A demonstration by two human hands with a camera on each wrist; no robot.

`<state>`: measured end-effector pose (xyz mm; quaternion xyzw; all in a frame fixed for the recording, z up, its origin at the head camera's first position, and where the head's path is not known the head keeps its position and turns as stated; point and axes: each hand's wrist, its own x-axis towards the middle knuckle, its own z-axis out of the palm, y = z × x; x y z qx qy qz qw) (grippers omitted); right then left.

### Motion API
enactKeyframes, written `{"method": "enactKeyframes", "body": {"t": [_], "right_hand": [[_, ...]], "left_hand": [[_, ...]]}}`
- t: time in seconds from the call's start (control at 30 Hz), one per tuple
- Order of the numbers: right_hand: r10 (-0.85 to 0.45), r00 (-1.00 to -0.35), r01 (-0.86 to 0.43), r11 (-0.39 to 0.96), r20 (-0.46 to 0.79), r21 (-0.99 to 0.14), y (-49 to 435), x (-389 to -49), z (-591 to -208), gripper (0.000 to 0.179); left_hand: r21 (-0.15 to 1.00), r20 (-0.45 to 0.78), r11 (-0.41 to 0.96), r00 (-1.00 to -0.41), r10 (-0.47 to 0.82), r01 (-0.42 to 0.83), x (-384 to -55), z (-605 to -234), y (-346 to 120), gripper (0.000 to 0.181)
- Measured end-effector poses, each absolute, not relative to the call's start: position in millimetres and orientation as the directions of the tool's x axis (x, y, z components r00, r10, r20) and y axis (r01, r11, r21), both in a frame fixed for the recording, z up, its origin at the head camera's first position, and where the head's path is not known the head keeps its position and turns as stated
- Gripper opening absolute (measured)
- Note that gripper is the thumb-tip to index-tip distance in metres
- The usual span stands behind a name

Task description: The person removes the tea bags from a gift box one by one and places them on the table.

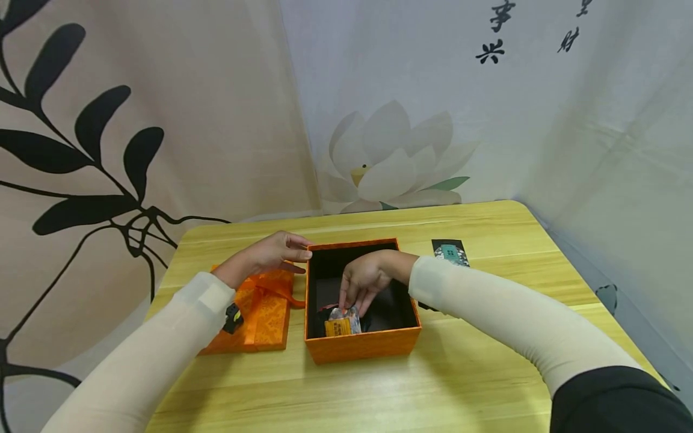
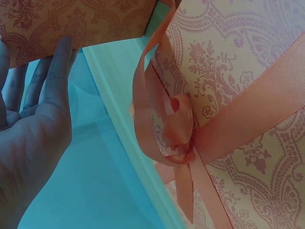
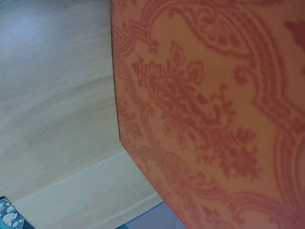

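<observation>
An orange patterned box (image 1: 363, 344) with a black inside stands uncovered on the table. My right hand (image 1: 370, 278) reaches down into it, fingers and thumb bent around the top of a small packet (image 1: 341, 325) with a yellow label and a clear part. The packet lies at the near left of the box. My left hand (image 1: 276, 257) is at the box's far left corner, its fairly straight fingers (image 2: 58, 71) against the outer wall. In the right wrist view the box's outer side (image 3: 205, 114) fills the right part and the right hand is hidden.
Left of the box lies an orange patterned lid (image 1: 271, 328) with an orange ribbon (image 2: 178, 126) tied on it, under my left forearm. A dark printed card (image 1: 450, 251) lies beyond my right forearm on the wooden table (image 1: 357, 397). Printed curtains hang behind.
</observation>
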<state>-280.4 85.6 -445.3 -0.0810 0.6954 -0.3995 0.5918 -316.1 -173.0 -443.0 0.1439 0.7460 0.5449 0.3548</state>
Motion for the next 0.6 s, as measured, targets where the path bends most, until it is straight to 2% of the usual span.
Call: {"method": "enactKeyframes", "body": {"t": [0.3,0.6], "right_hand": [[-0.608,-0.3,0.358,0.642,-0.735,-0.678,92.5,-286.6,-436.6,0.019],[-0.626,-0.359,0.331,0.608,-0.692,-0.722,109.9,-294.1,-421.4,0.019]], "left_hand": [[0.909,-0.388,0.375,-0.698,0.602,-0.182,-317.3,-444.1,-173.3,0.055],[0.898,-0.412,0.395,-0.692,0.594,-0.195,-319.9,-443.1,-172.9,0.055]]}}
